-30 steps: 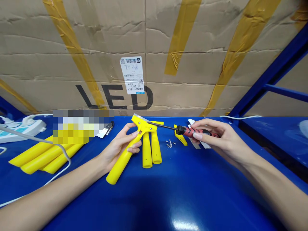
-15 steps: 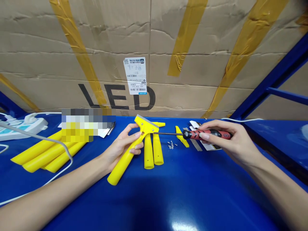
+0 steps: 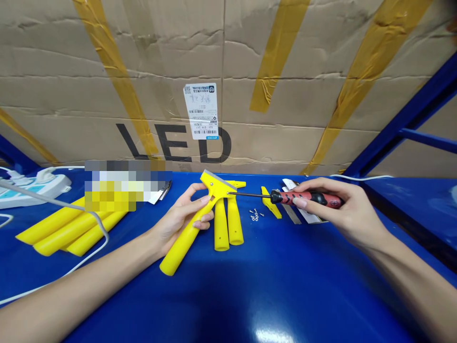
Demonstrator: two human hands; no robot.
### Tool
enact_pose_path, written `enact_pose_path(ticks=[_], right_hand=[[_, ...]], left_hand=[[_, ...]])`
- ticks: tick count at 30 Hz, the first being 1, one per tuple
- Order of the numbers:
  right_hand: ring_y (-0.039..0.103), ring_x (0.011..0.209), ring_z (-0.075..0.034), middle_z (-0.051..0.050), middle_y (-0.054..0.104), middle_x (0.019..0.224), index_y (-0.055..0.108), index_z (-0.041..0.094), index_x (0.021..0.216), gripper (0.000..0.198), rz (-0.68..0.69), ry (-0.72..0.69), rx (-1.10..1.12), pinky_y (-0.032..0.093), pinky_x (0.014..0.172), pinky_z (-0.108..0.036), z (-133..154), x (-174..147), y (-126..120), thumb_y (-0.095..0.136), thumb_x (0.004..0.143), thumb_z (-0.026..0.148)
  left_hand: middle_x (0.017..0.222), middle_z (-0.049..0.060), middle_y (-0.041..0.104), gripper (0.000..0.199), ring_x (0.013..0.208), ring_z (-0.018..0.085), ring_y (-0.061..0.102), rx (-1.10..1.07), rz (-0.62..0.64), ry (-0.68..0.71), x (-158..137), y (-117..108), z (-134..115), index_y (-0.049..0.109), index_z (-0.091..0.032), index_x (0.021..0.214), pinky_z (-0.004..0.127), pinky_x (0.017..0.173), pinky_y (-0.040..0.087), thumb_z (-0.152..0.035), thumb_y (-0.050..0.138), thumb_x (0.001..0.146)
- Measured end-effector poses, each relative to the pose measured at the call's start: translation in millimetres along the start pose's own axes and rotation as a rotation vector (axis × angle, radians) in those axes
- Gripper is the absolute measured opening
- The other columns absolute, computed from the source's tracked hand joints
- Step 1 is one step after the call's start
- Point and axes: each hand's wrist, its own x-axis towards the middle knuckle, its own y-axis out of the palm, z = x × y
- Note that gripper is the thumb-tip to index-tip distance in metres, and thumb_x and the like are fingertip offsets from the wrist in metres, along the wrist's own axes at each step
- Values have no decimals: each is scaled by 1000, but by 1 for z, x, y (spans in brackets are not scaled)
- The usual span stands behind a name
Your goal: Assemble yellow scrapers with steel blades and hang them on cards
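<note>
My left hand (image 3: 187, 209) is closed around a yellow scraper (image 3: 180, 243), tilted with its wide head and grey blade edge up. Two screws show on that head. In my right hand (image 3: 330, 205) is a red and black screwdriver (image 3: 285, 196), held level; its dark tip meets the scraper head at the right-hand screw. Behind the scraper lie two more yellow handles (image 3: 221, 231), side by side. Several small screws and nuts (image 3: 254, 215) are scattered between the hands. Near the screwdriver lie a yellow clamp plate (image 3: 270, 202) and a grey metal blade (image 3: 292, 214).
Several yellow handles (image 3: 57, 238) lie at the left, partly under a pixelated patch. A white power strip (image 3: 39, 188) and grey cable (image 3: 82, 209) sit beside them. A big cardboard box (image 3: 171, 57) stands behind the blue tabletop (image 3: 250, 295); a blue frame (image 3: 385, 133) rises at right.
The screwdriver's tip stays at the scraper's right-hand screw while its handle and my right fingers shift very slightly. The view moves a little. My left hand keeps the same hold.
</note>
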Motion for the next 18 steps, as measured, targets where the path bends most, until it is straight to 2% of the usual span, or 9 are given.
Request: enact_pose_path(ticks=[3,6,10,13,16,18], right_hand=[[57,62,-15,-5,76,87,77,23,87,32,-15,-2,-22,39,50,-28,3,0,1,83,71,50],[61,64,-18,-6,76,89,78,24,86,32,-21,-16,-46,44,52,-30,6,-1,2,83,71,51],[71,84,-25,-6,78,98,78,26,89,27,28,-70,-12,57,68,-36,10,-3,0,83,73,47],[72,97,-28,-4,78,102,78,29,92,18,50,-184,-62,59,80,-40,14,-6,0,79,79,41],[71,98,-29,-6,77,105,78,29,94,16,-6,-299,-200,57,72,-40,18,-8,4,76,83,40],[71,87,-28,-7,77,104,77,29,96,18,-83,-275,-256,52,60,-37,20,-11,7,73,86,44]], left_hand=[[91,3,59,26,55,4,51,0,10,4,0,-1,0,51,-24,114,12,45,39,-10,60,93],[90,2,59,27,54,4,51,0,8,7,1,-1,0,51,-24,113,12,44,39,-11,62,92],[92,3,60,27,53,4,51,1,-15,6,0,1,0,51,-23,113,12,44,39,-9,61,92],[94,3,60,26,54,3,51,-8,-31,5,-1,2,-1,51,-23,112,12,44,38,-9,61,92],[94,2,60,25,55,3,52,7,-34,34,-1,2,0,52,-22,110,11,45,39,-9,63,91],[93,2,62,24,56,4,53,28,-19,59,0,1,2,52,-23,108,12,45,40,-10,64,91]])
